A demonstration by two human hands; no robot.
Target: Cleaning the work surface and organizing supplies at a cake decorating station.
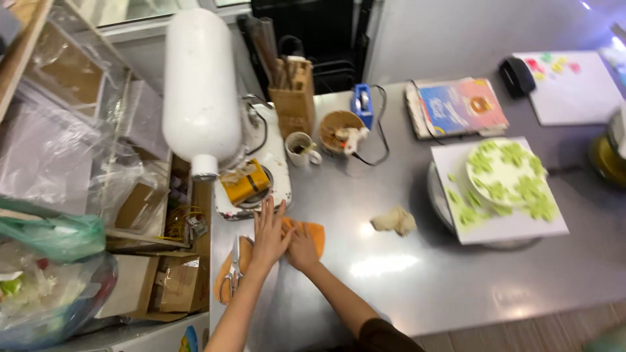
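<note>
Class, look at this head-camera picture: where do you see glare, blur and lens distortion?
Head view: glare patches shine on the steel table near the crumpled paper; the left hand and right hand on the orange cloth look slightly motion-blurred; the white mixer bulges from wide-angle distortion; the far right corner is hazy.

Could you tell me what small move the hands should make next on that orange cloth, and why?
Probably a smoothing stroke outward: both the left hand and right hand lie flat on the orange cloth, whose visible edge looks bunched beside the scissors.
</note>
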